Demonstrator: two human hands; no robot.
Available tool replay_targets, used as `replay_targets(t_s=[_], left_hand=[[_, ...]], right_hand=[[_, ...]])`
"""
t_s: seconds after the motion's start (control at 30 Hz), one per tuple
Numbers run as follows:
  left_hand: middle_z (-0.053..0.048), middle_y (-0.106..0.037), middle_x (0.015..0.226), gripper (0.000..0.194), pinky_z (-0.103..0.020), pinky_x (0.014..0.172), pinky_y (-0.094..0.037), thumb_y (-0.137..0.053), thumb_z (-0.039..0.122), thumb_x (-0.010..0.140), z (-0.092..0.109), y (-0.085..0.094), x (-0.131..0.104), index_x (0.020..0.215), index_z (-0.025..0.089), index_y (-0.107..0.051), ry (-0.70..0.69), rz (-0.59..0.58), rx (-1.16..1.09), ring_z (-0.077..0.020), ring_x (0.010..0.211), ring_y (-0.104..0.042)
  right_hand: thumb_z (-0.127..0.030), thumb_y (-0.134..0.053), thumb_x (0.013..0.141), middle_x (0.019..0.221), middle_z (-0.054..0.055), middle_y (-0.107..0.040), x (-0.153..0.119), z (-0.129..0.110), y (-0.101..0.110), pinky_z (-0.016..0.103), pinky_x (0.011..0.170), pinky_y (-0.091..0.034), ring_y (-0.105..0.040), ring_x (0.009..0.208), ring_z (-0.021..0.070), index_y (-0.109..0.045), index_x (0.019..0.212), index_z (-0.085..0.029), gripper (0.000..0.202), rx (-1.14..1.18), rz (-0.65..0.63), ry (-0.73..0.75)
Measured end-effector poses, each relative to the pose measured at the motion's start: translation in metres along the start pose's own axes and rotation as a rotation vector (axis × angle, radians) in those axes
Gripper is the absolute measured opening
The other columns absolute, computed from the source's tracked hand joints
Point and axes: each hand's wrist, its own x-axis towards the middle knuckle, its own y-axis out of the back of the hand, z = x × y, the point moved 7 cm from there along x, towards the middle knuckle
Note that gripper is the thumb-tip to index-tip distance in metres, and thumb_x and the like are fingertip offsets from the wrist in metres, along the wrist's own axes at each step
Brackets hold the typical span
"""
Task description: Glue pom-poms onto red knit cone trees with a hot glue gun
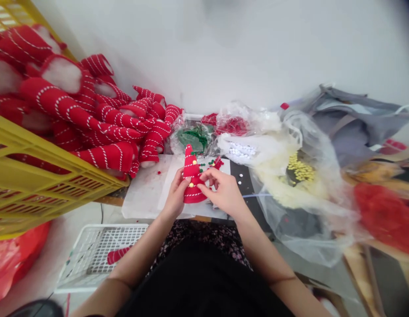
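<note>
A red felt cone [193, 193] with white stitched lines stands upright in my left hand [175, 195]. My left fingers and thumb are closed on its left side. Small yellow and green pompoms dot the front of the cone. At its right side is my right hand [220, 187], thumb and fingertips drawn together against the cone's surface. Whatever may be between those fingertips is too small to make out. Just behind the cone lie loose green pompoms [202, 165] and a small red cluster [218, 163] on white paper [167, 176].
On the left, a yellow crate [42, 176] overflows with red stuffed cones [75, 105]. Bags of green [195, 137], red [232, 126], white [242, 149] and yellow pompoms [300, 167] line the back and right. Below left sits a white basket [92, 255]. A grey bag [349, 114] lies far right.
</note>
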Motion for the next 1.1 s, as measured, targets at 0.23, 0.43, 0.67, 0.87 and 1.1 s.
replay_targets(t_s=[0.23, 0.43, 0.67, 0.87, 1.1], left_hand=[[-0.004, -0.076, 0.102, 0.04, -0.032, 0.075, -0.059, -0.077, 0.044, 0.081, 0.002, -0.003, -0.002, 0.112, 0.023, -0.061, -0.034, 0.069, 0.011, -0.0219, 0.087, -0.073], [-0.003, -0.076, 0.099, 0.038, -0.031, 0.071, -0.058, -0.076, 0.041, 0.081, 0.003, -0.012, -0.004, 0.11, 0.023, -0.061, -0.042, 0.081, 0.015, -0.0196, 0.08, -0.072], [-0.004, -0.074, 0.101, 0.035, -0.03, 0.072, -0.058, -0.072, 0.041, 0.085, 0.002, -0.014, -0.004, 0.111, 0.023, -0.059, -0.091, 0.073, 0.106, -0.0194, 0.084, -0.072], [-0.01, -0.063, 0.137, 0.058, -0.041, 0.091, -0.061, -0.068, 0.047, 0.092, 0.014, -0.013, -0.017, 0.143, 0.033, -0.043, -0.137, -0.03, 0.19, -0.0265, 0.115, -0.07], [-0.012, -0.045, 0.156, 0.023, -0.058, 0.126, -0.032, -0.071, 0.034, 0.092, 0.055, -0.04, -0.045, 0.114, 0.025, -0.072, -0.521, -0.195, 0.674, -0.0341, 0.154, -0.034]], right_hand=[[-0.018, -0.062, 0.082, 0.069, -0.002, -0.062, -0.01, -0.004, 0.003, 0.025, 0.056, -0.044, -0.054, 0.058, 0.0124, -0.068, 0.083, -0.022, 0.007, 0.007, 0.197, 0.074], [-0.019, -0.062, 0.088, 0.073, -0.002, -0.064, -0.021, -0.007, 0.01, 0.027, 0.064, -0.052, -0.057, 0.061, 0.0138, -0.07, 0.091, -0.023, 0.009, -0.025, 0.347, 0.113], [-0.019, -0.064, 0.088, 0.077, -0.001, -0.067, -0.027, 0.002, 0.012, 0.03, 0.07, -0.056, -0.061, 0.065, 0.0145, -0.071, 0.101, -0.023, 0.015, 0.039, 0.406, 0.085], [-0.025, -0.07, 0.086, 0.084, 0.001, -0.072, -0.023, 0.014, 0.012, 0.028, 0.065, -0.055, -0.064, 0.068, 0.0144, -0.071, 0.104, -0.023, 0.017, 0.257, 0.281, -0.055], [-0.034, -0.077, 0.085, 0.087, 0.002, -0.076, -0.029, 0.018, 0.01, 0.03, 0.067, -0.056, -0.069, 0.075, 0.0171, -0.068, 0.103, -0.024, 0.023, 0.347, 0.205, -0.148]])
